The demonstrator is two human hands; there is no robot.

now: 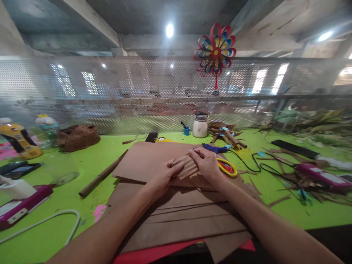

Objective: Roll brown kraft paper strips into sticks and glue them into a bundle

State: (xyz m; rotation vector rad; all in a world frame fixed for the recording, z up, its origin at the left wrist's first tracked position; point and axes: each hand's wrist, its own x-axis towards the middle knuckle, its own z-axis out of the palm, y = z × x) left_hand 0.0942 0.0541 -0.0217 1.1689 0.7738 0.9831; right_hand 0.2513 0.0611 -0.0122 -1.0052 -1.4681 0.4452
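A small piece of brown paper with pleat-like stripes (187, 165) is pinched between both hands over the table's middle. My left hand (167, 174) grips its left edge, thumb on top. At the upper right edge, my right hand (205, 163) holds it with thumb and fingers closed. Beneath them lie overlapping sheets of brown paper (145, 157). Just beyond my right hand rests a blue-handled tool (216, 148), partly hidden by it. A coil of yellow and red cord (228, 167) sits right of that hand.
A brown paper roll (103, 176) lies left of the sheets. Purple power strips (27, 205) with cables lie at both sides. At the back stand a white jar (200, 125) and a small blue pot (187, 131), before a perforated screen (154, 84). Brown scraps (227, 134) litter the right.
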